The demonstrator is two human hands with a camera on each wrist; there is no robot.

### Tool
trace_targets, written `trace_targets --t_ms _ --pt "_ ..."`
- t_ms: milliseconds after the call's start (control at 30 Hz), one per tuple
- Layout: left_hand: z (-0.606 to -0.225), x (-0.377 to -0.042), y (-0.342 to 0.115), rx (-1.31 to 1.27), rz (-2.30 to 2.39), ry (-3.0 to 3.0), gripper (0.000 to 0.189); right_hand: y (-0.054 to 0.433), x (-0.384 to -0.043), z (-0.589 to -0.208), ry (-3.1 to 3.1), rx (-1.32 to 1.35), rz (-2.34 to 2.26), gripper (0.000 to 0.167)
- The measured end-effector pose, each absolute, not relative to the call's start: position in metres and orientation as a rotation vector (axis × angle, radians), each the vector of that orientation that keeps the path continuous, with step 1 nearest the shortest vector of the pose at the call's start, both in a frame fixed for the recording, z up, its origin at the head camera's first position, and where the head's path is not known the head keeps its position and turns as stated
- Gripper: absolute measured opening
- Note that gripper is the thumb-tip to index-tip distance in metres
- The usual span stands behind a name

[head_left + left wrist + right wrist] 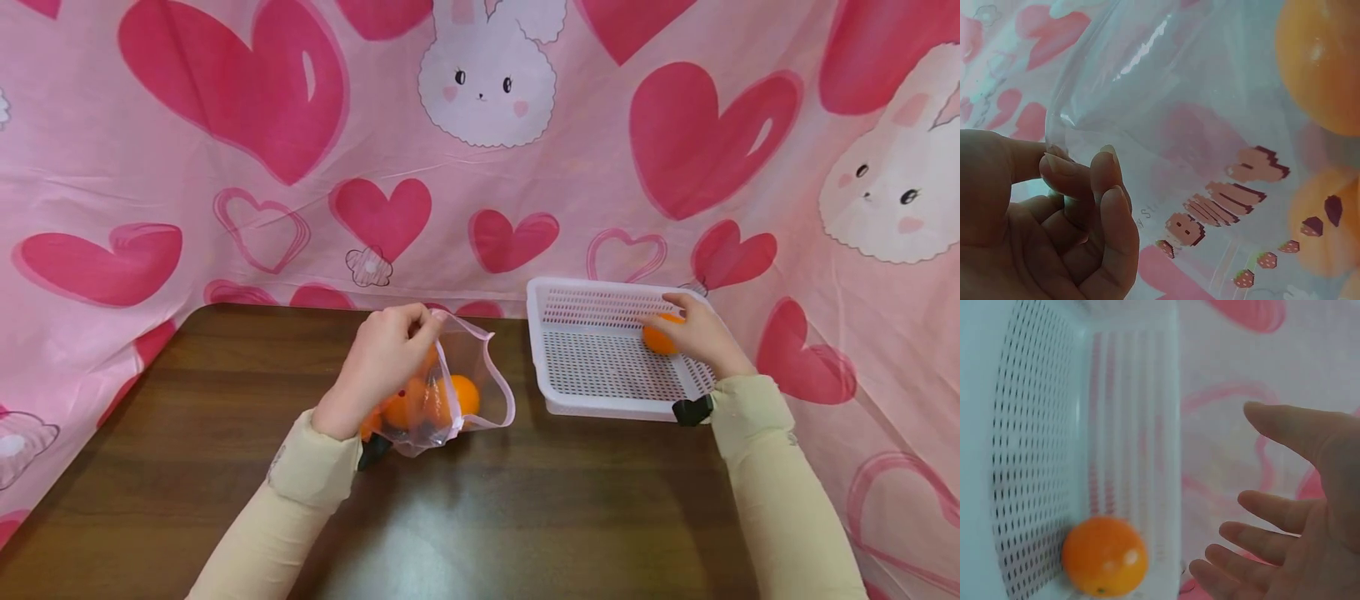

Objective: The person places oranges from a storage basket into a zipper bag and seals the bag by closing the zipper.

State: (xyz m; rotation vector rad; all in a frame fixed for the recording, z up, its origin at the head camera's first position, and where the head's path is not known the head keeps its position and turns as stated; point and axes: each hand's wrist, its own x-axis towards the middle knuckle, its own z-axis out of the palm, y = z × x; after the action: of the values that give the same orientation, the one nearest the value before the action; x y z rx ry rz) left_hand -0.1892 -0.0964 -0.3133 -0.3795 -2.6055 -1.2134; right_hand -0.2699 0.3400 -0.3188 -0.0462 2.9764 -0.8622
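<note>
My left hand (386, 360) pinches the upper edge of a clear plastic bag (1116, 125) with pink trim, between thumb and fingertips. Several oranges (465, 396) lie inside the bag, which rests on the table with its mouth facing right. Printed strawberries and a pink figure show on its side in the left wrist view. At the right, my right hand (703, 335) hovers over a single orange (1105, 556) in a white plastic basket (615, 407). Its thumb and fingers are spread apart, and the right wrist view shows nothing between them.
The brown wooden table (480, 517) carries the bag and the basket, with a gap between them. A pink curtain (525, 175) printed with hearts and rabbits hangs behind and along the right side, close to the basket. Dark wrist cameras (693, 410) sit under both wrists.
</note>
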Motion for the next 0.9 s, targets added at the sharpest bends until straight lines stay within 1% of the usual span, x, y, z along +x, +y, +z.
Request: trace_targets --t_ms 200,233,333,433,467,567,767,900 --pt "-0.319 -0.19 -0.087 -0.434 -1.11 -2.634 0.034 0.354 -0.283 -0.328 2.862 -0.039 -0.817 0.085" --pt "-0.32 -0.19 -0.086 -0.44 -1.101 -2.635 0.033 0.356 -0.285 -0.33 2.849 -0.049 -0.813 0.083" --pt "-0.322 -0.19 -0.083 -0.446 -1.073 -2.641 0.03 0.362 -0.292 -0.337 2.817 -0.079 -0.774 0.083" --pt "-0.325 -0.189 -0.081 -0.449 -1.057 -2.648 0.025 0.367 -0.298 -0.341 2.786 -0.094 -0.729 0.086" --pt "-0.326 -0.189 -0.081 -0.453 -1.056 -2.655 0.022 0.367 -0.3 -0.342 2.769 -0.086 -0.721 0.089" --pt "-0.328 -0.188 -0.079 -0.481 -1.051 -2.685 0.016 0.369 -0.303 -0.343 2.731 -0.038 -0.727 0.091" --pt "-0.334 -0.184 -0.077 -0.52 -1.018 -2.745 0.009 0.371 -0.306 -0.345 2.72 0.11 -0.743 0.072" --pt "-0.334 -0.182 -0.076 -0.523 -1.0 -2.755 0.006 0.373 -0.308 -0.347 2.722 0.084 -0.711 0.072"
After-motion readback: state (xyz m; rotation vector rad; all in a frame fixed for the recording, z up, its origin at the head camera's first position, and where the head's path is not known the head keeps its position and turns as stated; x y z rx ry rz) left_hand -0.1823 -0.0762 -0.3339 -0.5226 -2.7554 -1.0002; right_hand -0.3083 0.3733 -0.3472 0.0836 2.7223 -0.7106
